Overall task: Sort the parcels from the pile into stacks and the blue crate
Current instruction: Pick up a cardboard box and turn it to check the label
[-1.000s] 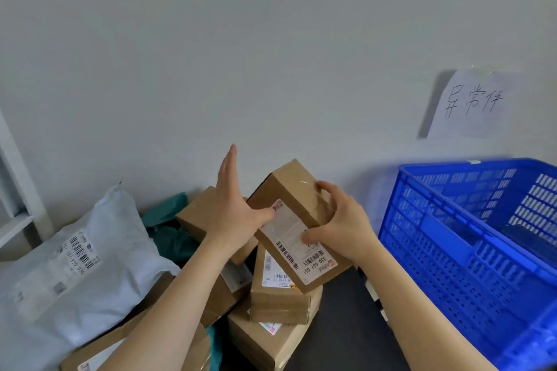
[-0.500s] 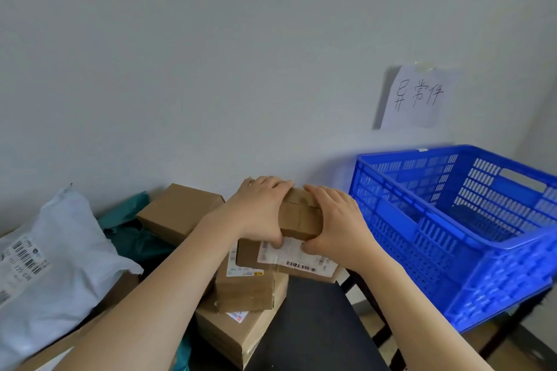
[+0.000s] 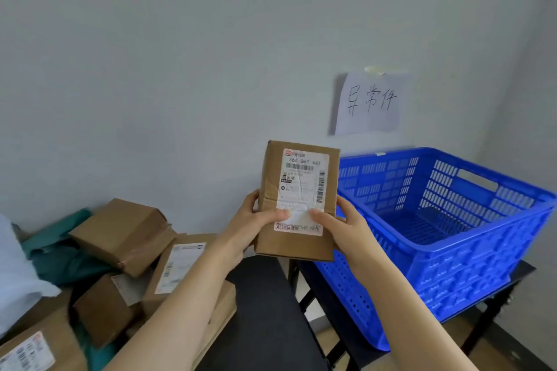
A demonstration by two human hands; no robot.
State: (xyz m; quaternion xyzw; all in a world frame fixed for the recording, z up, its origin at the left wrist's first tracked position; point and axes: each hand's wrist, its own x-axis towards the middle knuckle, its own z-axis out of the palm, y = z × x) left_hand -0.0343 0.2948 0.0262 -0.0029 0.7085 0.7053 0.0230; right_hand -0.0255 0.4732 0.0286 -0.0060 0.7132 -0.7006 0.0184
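- My left hand gripped the left edge of the parcel. The thumb lay curled over the front face and the other fingers wrapped round behind that edge.
- My right hand gripped the right edge in the same manner, with the thumb on the front face and the fingers curled round the side.
- The parcel, a brown cardboard box, stood upright between the two sets of fingers. It was held in the air above the dark tabletop.
- Its shipping label faced me. Both thumb tips pressed on the lower part of the label, near each other but apart.
- The blue crate sat near my right fingers, to their right and lower, on a dark stand. I could not tell whether the parcel touched the crate rim.
- The pile lay to the left of my left fingers and below them. It consisted of several brown boxes, one labelled box nearest my left forearm, a green bag and a white bag furthest left.
- A paper sign with handwritten characters hung on the wall, above my right fingers.
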